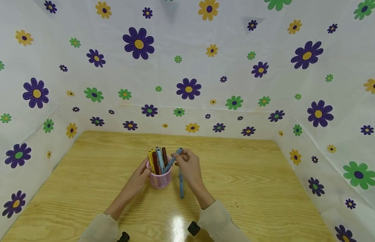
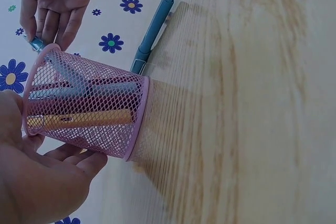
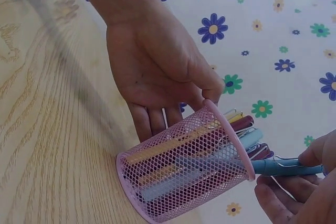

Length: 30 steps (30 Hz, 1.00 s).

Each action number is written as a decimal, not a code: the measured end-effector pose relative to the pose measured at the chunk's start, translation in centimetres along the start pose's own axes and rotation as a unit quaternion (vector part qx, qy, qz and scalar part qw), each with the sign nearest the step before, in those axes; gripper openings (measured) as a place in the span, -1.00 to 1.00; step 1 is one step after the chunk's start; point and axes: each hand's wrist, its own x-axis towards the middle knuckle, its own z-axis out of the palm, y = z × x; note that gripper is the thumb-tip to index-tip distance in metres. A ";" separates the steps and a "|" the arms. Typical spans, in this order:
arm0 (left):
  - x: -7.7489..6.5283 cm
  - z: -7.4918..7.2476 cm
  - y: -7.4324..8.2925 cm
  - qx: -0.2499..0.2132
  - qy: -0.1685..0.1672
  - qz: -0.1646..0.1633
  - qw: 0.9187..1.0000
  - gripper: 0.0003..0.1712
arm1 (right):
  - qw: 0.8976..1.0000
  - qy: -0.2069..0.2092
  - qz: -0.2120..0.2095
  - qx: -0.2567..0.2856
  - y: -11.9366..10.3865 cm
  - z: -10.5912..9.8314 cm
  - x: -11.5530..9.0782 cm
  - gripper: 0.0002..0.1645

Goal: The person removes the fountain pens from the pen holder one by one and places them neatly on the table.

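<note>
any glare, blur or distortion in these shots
Head view: a bright glare patch on the table near the sleeves, and wide-angle bending of the flowered walls. Left wrist view: wood grain smeared, the pink mesh cup fairly sharp. Right wrist view: a soft shadow across the wood, the right hand holding the blue pen slightly soft.

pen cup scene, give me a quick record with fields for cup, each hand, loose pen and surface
cup: pink mesh cup upright, holding several pens
left hand: left hand touches the cup's side
right hand: right hand pinches a blue pen leaning in the cup
loose pen: second blue pen lying right of the cup
surface: wooden table
</note>
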 end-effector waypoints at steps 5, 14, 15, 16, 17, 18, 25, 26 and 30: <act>0.0 0.0 0.0 0.003 0.001 -0.003 1.000 -0.33 | 1.000 -0.004 -0.006 0.013 0.2 -0.5 0.0 -0.75; 0.0 -0.1 -0.1 -0.006 -0.004 -0.001 1.000 -0.32 | 0.999 -0.007 -0.022 0.036 -0.2 -1.2 -0.2 -0.69; 0.0 -0.1 -0.1 -0.007 -0.004 -0.001 1.000 -0.33 | 0.999 -0.006 -0.023 0.039 -0.2 -1.3 -0.2 -0.70; 0.0 -0.1 -0.2 -0.008 -0.004 0.000 1.000 -0.33 | 0.999 -0.005 -0.025 0.042 -0.3 -1.4 -0.2 -0.70; 0.0 -0.1 -0.2 -0.010 -0.005 0.002 1.000 -0.33 | 0.999 -0.004 -0.025 0.046 -0.3 -1.5 -0.1 -0.71; 0.0 -0.1 -0.2 -0.012 -0.005 0.003 1.000 -0.33 | 0.998 -0.001 -0.026 0.052 -0.3 -1.6 -0.1 -0.71; 0.2 -0.1 -0.4 -0.008 -0.002 0.003 1.000 -0.33 | 0.997 0.013 -0.033 0.068 -0.4 -2.1 0.1 -0.73; 0.2 -0.1 -0.5 -0.007 0.000 0.002 1.000 -0.33 | 0.997 0.014 -0.033 0.069 -0.4 -2.2 0.1 -0.72; 0.2 -0.1 -0.6 -0.006 0.003 -0.003 1.000 -0.32 | 0.997 0.021 -0.034 0.073 -0.5 -2.5 0.0 -0.70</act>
